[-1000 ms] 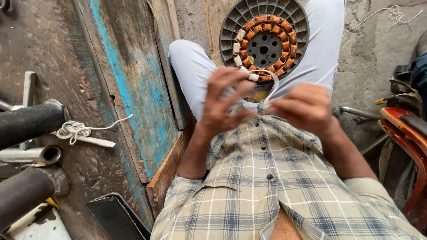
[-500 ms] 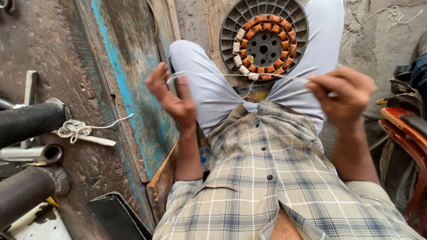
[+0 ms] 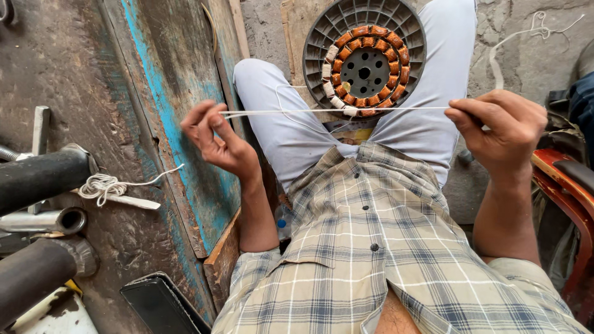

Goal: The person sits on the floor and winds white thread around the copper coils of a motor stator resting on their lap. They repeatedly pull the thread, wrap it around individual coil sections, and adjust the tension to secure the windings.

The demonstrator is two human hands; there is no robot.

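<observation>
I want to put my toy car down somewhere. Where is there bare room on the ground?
Bare grey floor shows top left, between the black pipes and the blue-painted board. More lies top right, beyond the right hand. It is crowded by the pipes and string bundle, and in the middle, where both hands stretch a white string before the motor stator. Left hand.

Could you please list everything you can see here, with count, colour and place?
motor stator: one, grey frame with copper coils, between the knees
white string: one, pulled taut between both hands
string bundle: one, white, on the floor at left
metal pipes: three, dark and silver, far left
wooden board: one, blue paint worn, beside the left leg
dark flat slab: one, black, bottom left
left hand: pinches the string's left end
right hand: pinches the string's right end
</observation>
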